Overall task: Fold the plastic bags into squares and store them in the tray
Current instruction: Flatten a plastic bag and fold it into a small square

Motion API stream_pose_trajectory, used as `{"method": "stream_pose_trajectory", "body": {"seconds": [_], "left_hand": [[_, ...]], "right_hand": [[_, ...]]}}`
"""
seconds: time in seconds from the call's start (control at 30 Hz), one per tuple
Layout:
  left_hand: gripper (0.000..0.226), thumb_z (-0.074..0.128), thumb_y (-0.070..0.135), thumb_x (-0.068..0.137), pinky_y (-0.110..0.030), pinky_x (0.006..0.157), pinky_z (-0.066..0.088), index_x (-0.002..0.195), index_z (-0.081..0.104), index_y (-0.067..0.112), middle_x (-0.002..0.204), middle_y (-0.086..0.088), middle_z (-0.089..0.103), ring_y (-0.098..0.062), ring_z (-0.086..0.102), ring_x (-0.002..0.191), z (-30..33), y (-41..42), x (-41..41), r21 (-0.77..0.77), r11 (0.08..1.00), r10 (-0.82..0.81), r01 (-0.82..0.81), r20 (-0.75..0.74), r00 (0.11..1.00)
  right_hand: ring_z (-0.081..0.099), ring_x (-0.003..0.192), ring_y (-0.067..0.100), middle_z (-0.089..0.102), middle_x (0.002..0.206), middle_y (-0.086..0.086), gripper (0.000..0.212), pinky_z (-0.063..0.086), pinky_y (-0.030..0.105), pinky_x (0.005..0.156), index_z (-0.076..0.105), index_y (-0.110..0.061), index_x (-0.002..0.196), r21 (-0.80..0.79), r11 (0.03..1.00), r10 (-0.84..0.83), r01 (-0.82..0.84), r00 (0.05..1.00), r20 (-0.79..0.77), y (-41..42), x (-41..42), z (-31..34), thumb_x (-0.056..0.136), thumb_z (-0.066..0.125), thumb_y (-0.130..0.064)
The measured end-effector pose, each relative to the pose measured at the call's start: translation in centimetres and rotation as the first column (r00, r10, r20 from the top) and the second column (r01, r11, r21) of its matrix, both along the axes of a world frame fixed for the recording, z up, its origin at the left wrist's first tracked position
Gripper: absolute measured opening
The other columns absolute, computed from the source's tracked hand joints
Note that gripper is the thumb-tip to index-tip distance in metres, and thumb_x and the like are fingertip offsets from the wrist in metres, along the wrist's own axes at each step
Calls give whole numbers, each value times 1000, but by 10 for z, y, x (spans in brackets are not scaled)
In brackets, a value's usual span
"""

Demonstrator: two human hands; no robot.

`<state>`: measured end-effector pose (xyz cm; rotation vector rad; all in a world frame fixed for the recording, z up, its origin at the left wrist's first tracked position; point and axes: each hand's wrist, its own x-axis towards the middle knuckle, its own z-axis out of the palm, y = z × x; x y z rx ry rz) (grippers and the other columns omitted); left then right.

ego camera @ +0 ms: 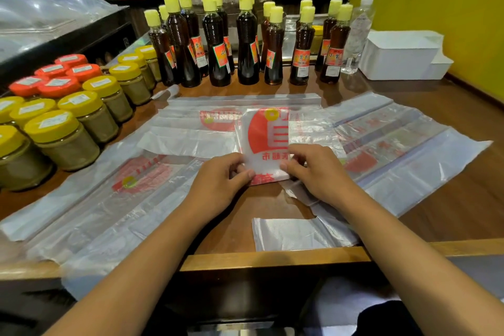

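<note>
A folded bag (pixel 266 142) is pinched at its near edge by both hands (pixel 222 180) (pixel 317 169), apparently to crease the next fold, mid-tabletop (pixel 272 200); the tray (pixel 401 56) is kept far right.

Both bare forearms reaching forward and converging, left hand (pixel 221 181) palm down with fingers curled and thumb tip pinching, right hand (pixel 316 169) just beside it, palm down, fingers bent, thumb pinching, the two hands nearly touching
</note>
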<state>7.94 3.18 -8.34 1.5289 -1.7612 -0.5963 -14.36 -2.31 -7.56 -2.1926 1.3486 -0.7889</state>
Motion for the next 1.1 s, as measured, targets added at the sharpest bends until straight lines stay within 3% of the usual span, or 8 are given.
{"method": "stream_pose_trajectory", "body": {"seconds": [0.17,0.3,0.4,0.5,0.7,0.87,1.0,1.1], "left_hand": [[25,70,31,94,-16,72,49,117,60,34,86,12,73,-2,68,82,5,2,-5,61,997,60,-57,-53,997],[16,67,33,96,-33,76,58,106,68,21,84,9,73,-8,68,80,8,4,-6,75,996,61,-56,-62,996],[21,61,40,98,-35,83,56,99,71,22,95,9,72,-11,65,89,6,5,-5,95,995,40,-41,15,999],[32,51,49,100,-45,85,48,82,63,25,90,7,62,-20,54,92,-1,2,-3,44,993,99,-112,229,968],[35,41,51,102,-34,82,26,77,43,27,93,7,45,-18,36,97,2,8,-8,-39,984,173,-172,417,893],[30,48,56,98,-31,87,26,104,54,27,120,9,50,-16,36,112,1,7,-4,-54,979,201,-196,404,892],[34,51,54,98,-39,107,23,118,61,28,152,11,33,-15,20,136,2,7,-2,-28,992,126,-125,357,926],[37,53,56,96,-34,103,21,123,61,32,152,15,35,-13,21,135,4,7,-1,-17,998,70,-69,314,947]], "right_hand": [[64,81,10,68,75,-11,48,45,44,95,50,-25,140,58,998,-32,30,999,29,2,6,-1,96,67,-29],[61,79,10,66,79,-11,10,48,46,87,66,-23,101,32,999,-20,21,999,-26,1,10,-2,95,66,-31],[54,81,16,60,79,-10,20,44,42,81,62,-23,82,10,999,-31,33,995,-94,0,11,-2,97,61,-35],[39,99,17,47,97,-5,16,33,39,86,56,-31,91,-16,998,-60,58,966,-251,1,15,-2,102,50,-41],[34,106,19,39,112,-3,23,31,38,89,57,-26,100,-129,985,-153,113,917,-368,3,19,-5,102,46,-47],[36,110,17,41,116,-6,19,29,35,88,55,-30,101,-154,979,-175,135,941,-289,3,20,-6,95,59,-47],[33,118,14,41,127,-9,18,25,32,89,63,-29,101,-125,985,-142,116,965,-219,2,17,-4,92,65,-45],[35,117,12,46,125,-12,22,26,31,90,65,-27,103,-84,994,-90,75,976,-200,3,15,-1,91,65,-45]]}}
